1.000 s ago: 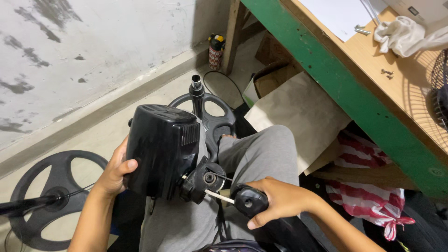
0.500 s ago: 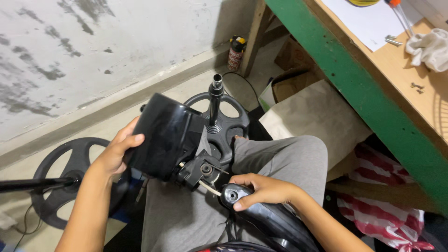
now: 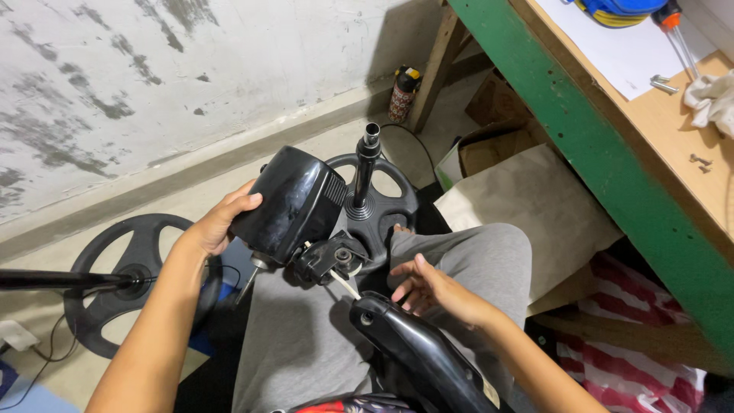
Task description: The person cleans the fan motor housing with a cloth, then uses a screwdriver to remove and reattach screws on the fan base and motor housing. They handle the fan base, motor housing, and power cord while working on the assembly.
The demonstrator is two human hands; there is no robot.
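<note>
Black motor housing (image 3: 294, 203) tilted above your lap, left of the black neck (image 3: 417, 348) lying nearer you.

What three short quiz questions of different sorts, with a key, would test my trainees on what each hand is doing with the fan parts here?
1. True or false: the left hand grips the black motor housing.
2. Which is the right hand nearest to: A the black curved neck piece, B the spray can, C the white cloth?
3. What stands upright behind the housing?

Key
1. True
2. A
3. A black pole on a round spoked base
</note>
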